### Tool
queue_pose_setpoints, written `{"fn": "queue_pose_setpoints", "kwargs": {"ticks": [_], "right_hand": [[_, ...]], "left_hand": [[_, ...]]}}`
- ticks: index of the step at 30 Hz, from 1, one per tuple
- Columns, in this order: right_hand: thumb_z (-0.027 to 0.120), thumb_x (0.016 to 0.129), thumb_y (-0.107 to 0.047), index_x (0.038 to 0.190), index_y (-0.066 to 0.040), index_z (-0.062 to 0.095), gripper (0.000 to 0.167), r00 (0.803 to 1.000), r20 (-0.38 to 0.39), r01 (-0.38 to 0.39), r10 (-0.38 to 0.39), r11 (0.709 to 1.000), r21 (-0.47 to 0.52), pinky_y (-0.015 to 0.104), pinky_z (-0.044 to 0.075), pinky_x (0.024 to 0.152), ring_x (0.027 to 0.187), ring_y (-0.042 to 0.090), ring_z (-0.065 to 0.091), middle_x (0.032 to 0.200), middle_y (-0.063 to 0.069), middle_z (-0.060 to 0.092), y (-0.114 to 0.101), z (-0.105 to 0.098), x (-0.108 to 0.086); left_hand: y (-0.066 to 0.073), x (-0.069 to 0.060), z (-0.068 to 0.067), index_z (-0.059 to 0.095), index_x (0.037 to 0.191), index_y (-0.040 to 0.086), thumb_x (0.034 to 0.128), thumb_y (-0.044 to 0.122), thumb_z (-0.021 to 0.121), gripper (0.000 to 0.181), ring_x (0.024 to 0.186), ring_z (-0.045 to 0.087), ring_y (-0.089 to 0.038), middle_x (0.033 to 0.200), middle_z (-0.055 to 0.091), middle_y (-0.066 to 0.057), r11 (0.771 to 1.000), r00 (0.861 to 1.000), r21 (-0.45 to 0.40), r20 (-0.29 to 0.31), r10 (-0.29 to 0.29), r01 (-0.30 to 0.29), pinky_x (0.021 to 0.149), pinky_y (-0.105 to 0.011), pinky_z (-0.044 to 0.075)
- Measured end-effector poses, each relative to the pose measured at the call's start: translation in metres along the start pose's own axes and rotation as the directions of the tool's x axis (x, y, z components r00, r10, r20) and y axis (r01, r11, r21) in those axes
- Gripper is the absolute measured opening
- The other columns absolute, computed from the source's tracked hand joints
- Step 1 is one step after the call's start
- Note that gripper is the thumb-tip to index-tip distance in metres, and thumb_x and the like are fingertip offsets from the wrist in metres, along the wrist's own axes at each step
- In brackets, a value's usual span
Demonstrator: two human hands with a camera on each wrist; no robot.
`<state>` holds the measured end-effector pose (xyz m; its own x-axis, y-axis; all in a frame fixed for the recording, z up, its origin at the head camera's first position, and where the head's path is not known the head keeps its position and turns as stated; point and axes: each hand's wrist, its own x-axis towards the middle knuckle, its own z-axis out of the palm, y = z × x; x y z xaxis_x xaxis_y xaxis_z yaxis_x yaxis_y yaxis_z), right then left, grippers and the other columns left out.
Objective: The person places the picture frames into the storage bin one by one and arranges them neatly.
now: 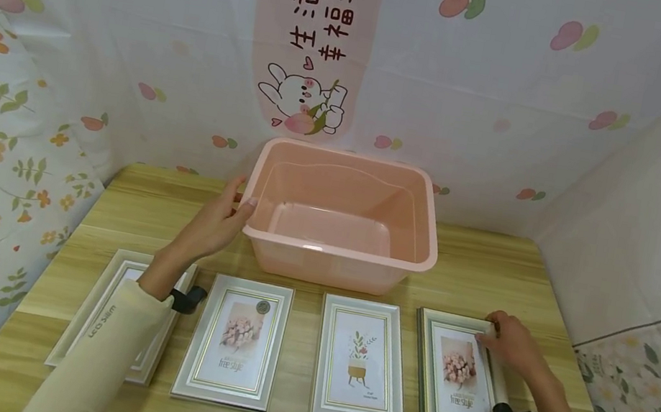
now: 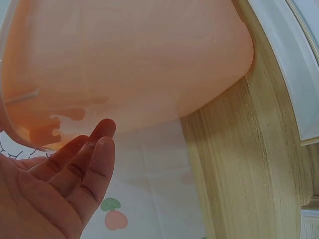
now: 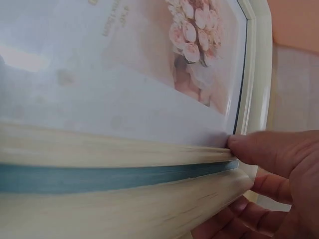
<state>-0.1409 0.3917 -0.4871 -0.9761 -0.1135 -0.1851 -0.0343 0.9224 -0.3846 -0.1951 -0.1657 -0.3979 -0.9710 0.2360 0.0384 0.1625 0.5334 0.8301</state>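
Pinching a cream rectangular frame [image 1: 460, 382] is the right hand [image 1: 515, 345]; the left hand [image 1: 217, 218], fingers relaxed, touches a pink plastic tub [image 1: 320, 265].

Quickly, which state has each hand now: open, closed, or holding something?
Left hand: at the rim of the pink bin; grip cannot be told.
Right hand: holding the rightmost picture frame.

L hand [image 1: 217, 222] fwd, fingers [image 2: 94, 172] slightly bent, R hand [image 1: 515, 346] closer in, pinching, arms [image 1: 163, 271] well apart

The head camera looks down across the surface [image 1: 300, 347]; both wrist cameras (far nearer) share the pink tub [image 1: 327, 267].
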Motion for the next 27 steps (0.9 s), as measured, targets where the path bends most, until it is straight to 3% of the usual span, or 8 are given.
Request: {"fn": "queue_pose_setpoints", "kwargs": {"ticks": [9, 17, 27], "right_hand": [[0.068, 0.082, -0.011, 0.114, 0.013, 0.052, 0.044, 1.0, 0.021, 0.016, -0.015, 0.999, -0.045, 0.046, 0.048, 0.064, 0.075, 0.03, 0.054, 0.092, 0.029, 0.061, 0.0006, -0.0017, 0.0018], [0.068, 0.085, -0.012, 0.118, 0.006, 0.049, 0.042, 0.999, 0.052, 0.012, -0.006, 0.995, -0.103, 0.05, 0.047, 0.064, 0.08, 0.035, 0.056, 0.102, 0.036, 0.055, 0.0005, -0.0006, 0.0015], [0.067, 0.087, -0.014, 0.12, 0.003, 0.046, 0.042, 0.995, 0.085, 0.062, -0.053, 0.993, -0.105, 0.05, 0.047, 0.062, 0.081, 0.036, 0.055, 0.104, 0.035, 0.052, 0.0, -0.0024, 0.0017]], "left_hand": [[0.0002, 0.0039, 0.005, 0.008, 0.159, 0.008, 0.1057, 0.039, 0.041, 0.07, 0.123, 0.056, -0.04, 0.14, 0.051, -0.027, 0.999, 1.0, 0.017, -0.01, 0.027, -0.027, 0.104, -0.06, 0.04], [0.0023, 0.005, 0.0051, 0.008, 0.159, 0.007, 0.1055, 0.032, 0.043, 0.069, 0.12, 0.058, -0.04, 0.138, 0.052, -0.028, 1.0, 1.0, 0.01, -0.011, 0.019, -0.019, 0.103, -0.06, 0.042], [0.0009, 0.0032, 0.0058, 0.008, 0.159, 0.008, 0.1048, 0.038, 0.043, 0.071, 0.12, 0.058, -0.039, 0.139, 0.051, -0.027, 1.0, 1.0, 0.002, -0.007, 0.005, -0.005, 0.101, -0.06, 0.044]]}}
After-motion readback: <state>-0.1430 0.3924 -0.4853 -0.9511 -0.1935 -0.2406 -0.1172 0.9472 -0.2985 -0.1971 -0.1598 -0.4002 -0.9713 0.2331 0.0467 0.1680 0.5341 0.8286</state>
